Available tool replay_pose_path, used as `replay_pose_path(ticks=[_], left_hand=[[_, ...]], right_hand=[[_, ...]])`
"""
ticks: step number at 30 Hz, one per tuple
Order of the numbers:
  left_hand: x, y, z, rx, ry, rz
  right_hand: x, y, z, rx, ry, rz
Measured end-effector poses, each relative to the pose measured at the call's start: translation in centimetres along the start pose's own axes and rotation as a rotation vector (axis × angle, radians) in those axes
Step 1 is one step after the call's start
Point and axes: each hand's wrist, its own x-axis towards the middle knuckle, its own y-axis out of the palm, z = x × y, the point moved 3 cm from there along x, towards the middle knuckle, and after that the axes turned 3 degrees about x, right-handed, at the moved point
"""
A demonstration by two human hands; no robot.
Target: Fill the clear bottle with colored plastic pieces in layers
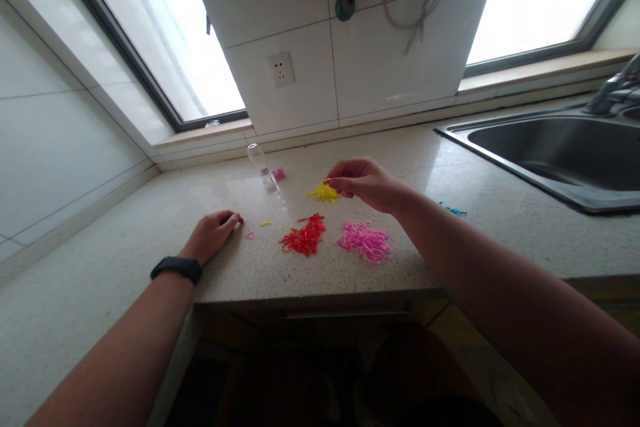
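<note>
Three small heaps of thin plastic loops lie on the speckled countertop (350, 273): a yellow heap (323, 194), a red heap (304, 237) and a pink heap (365, 241). My right hand (364, 181) hovers right beside the yellow heap, with its fingertips pinched together at the heap's edge; whether a piece is between them is too small to tell. My left hand (213, 233), with a black band on its wrist, rests curled on the counter to the left. A stray pink piece (249, 235) and a stray yellow piece (265, 223) lie just past its fingers.
A clear bottle (262, 165) lies on its side behind the heaps, with a pink cap (279, 173) beside it. A few blue pieces (454, 211) lie to the right. A steel sink (560, 153) occupies the far right. A wall socket (281, 69) sits on the tiled pillar.
</note>
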Motion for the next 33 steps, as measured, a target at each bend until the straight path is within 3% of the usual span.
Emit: replay_pose_path(ticks=[26, 33], left_hand=[[0.0, 0.0, 0.1, 0.029, 0.017, 0.007], [0.0, 0.0, 0.2, 0.038, 0.028, -0.001]], right_hand=[[0.0, -0.2, 0.2, -0.055, 0.001, -0.064], [0.8, -2.0, -2.5, -0.447, 0.042, -0.203]])
